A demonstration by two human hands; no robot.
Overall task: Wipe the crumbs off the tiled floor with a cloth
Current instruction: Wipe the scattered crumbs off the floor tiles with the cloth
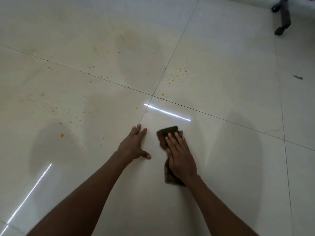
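Observation:
Glossy cream floor tiles [213, 74] meet in a cross of grout lines ahead of me. Orange crumbs [179, 75] speckle the far right tile just past the cross, and more orange crumbs [56, 109] lie scattered over the left tile. My right hand [180, 155] lies flat with straight fingers on a dark brown cloth [167, 132], pressing it to the near right tile. The cloth sticks out beyond my fingertips and behind my wrist. My left hand [134, 145] rests flat on the floor beside it, fingers spread, touching the grout line.
A dark chair base with castors [283, 17] stands at the far right corner. A small grey scrap [298, 77] lies on the floor at the right. Bright light streaks reflect off the tiles.

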